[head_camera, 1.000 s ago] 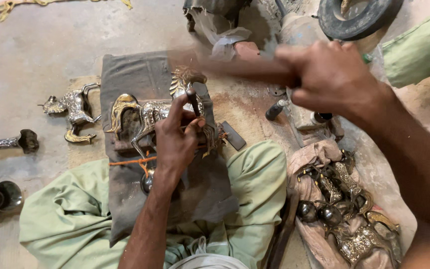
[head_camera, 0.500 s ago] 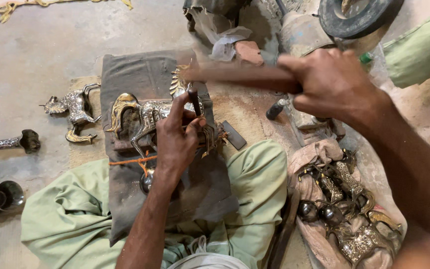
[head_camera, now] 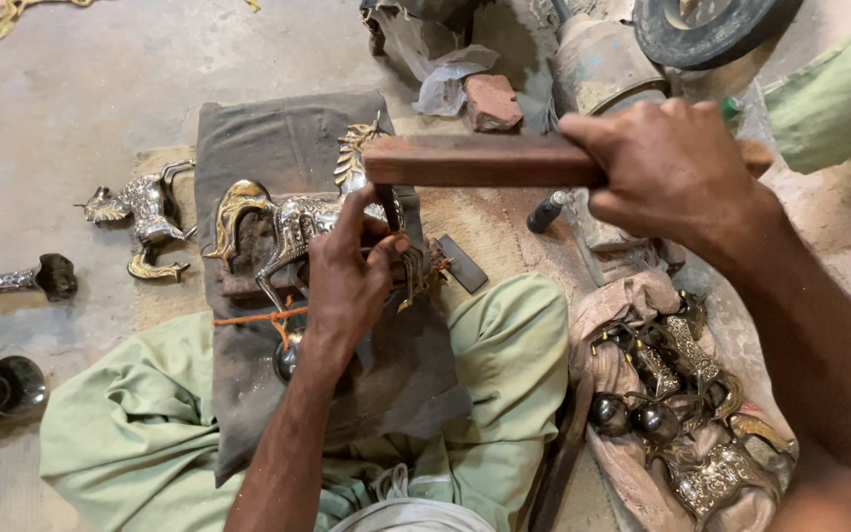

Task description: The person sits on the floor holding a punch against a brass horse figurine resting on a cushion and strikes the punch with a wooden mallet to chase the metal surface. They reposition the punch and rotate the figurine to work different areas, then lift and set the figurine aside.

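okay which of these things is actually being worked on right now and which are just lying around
In use: wooden block in right hand; small punch in left hand; metal horse figure; dark cloth.

Lying about: second horse figure, metal cup, brick piece, pile of metal parts.

Two loose metal horse figures: one (head_camera: pixel 293 232) on the dark cloth (head_camera: pixel 278 138), one (head_camera: pixel 140 207) on the floor; one wooden block (head_camera: pixel 475 161); one brick piece (head_camera: pixel 491 101). Two hands: left (head_camera: pixel 347 281), right (head_camera: pixel 667 167); one metal cup (head_camera: pixel 2 386); one pile of metal parts (head_camera: pixel 687 394), uncountable.
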Tool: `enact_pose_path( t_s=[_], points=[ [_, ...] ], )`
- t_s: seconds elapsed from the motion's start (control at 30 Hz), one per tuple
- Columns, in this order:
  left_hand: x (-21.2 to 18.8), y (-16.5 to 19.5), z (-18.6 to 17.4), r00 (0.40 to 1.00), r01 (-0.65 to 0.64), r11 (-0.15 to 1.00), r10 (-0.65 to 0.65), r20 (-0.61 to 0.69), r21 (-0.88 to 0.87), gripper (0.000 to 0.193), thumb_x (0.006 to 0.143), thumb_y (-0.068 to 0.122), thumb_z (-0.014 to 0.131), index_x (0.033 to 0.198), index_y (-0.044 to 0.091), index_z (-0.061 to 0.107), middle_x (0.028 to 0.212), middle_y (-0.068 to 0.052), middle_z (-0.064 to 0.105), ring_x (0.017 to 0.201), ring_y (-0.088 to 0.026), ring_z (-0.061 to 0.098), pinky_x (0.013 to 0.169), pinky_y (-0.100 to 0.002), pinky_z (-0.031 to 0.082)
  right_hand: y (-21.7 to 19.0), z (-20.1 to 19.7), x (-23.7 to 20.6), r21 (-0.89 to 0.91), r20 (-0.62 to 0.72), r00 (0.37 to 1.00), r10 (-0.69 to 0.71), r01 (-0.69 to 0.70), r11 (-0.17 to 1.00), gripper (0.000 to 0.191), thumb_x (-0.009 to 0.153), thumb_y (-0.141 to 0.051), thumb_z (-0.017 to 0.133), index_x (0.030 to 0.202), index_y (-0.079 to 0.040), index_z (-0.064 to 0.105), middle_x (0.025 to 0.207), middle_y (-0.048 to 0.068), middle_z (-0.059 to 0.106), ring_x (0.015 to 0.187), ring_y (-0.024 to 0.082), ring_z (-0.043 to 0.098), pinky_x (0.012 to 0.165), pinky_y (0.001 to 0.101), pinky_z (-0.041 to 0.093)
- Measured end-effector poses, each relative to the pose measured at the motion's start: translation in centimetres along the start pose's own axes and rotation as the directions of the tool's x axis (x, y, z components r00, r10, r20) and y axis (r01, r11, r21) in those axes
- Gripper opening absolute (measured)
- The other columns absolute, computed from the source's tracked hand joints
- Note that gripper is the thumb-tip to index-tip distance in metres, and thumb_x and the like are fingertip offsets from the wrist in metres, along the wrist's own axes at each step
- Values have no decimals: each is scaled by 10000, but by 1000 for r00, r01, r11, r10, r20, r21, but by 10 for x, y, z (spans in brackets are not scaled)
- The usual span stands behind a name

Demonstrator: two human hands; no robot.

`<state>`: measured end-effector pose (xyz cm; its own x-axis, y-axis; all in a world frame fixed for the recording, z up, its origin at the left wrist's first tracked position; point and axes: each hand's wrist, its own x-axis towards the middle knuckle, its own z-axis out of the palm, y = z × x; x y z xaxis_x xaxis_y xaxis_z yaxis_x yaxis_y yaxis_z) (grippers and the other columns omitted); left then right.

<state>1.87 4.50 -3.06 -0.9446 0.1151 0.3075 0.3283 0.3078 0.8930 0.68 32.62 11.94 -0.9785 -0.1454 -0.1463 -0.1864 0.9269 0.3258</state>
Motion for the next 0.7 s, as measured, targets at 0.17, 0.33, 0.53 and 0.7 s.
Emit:
enact_pose_path(
  t_s=[0.17, 0.33, 0.53, 0.7],
  points=[
    [1, 2, 0, 999, -30, 999, 30, 20, 18, 578, 909, -101, 611, 1414, 168, 528, 910, -134, 786, 889, -223, 806, 714, -354, 684, 1, 0, -2, 187, -38, 999, -3, 10, 982, 174, 973, -179, 627, 1146, -172, 644, 757, 63, 675, 501, 176, 628, 472, 360, 567],
    [1, -1, 0, 999, -44, 999, 44, 32, 2, 614, 877, -154, 547, 1413, 144, 514, 940, -152, 781, 941, -224, 809, 746, -355, 678, 1, 6, -3, 217, -127, 992, -16, 43, 975, 215, 936, -202, 667, 1147, -166, 647, 730, 51, 668, 500, 184, 620, 526, 370, 560],
    [-3, -2, 0, 998, -57, 998, 57, 13, -7, 562, 903, -117, 598, 1398, 138, 521, 882, -146, 774, 897, -221, 819, 708, -362, 663, 3, 12, -6, 222, -114, 993, -27, 52, 974, 198, 947, -211, 676, 1138, -165, 647, 713, 59, 669, 508, 184, 630, 535, 377, 578],
    [-3, 2, 2, 996, -70, 998, 71, 45, -3, 535, 911, -99, 606, 1382, 147, 544, 908, -127, 792, 881, -210, 812, 738, -348, 678, 5, 14, -11, 48, 148, 986, 78, -86, 995, 280, 1026, -180, 607, 1304, -212, 606, 771, 69, 686, 528, 176, 652, 531, 342, 596]
  ],
)
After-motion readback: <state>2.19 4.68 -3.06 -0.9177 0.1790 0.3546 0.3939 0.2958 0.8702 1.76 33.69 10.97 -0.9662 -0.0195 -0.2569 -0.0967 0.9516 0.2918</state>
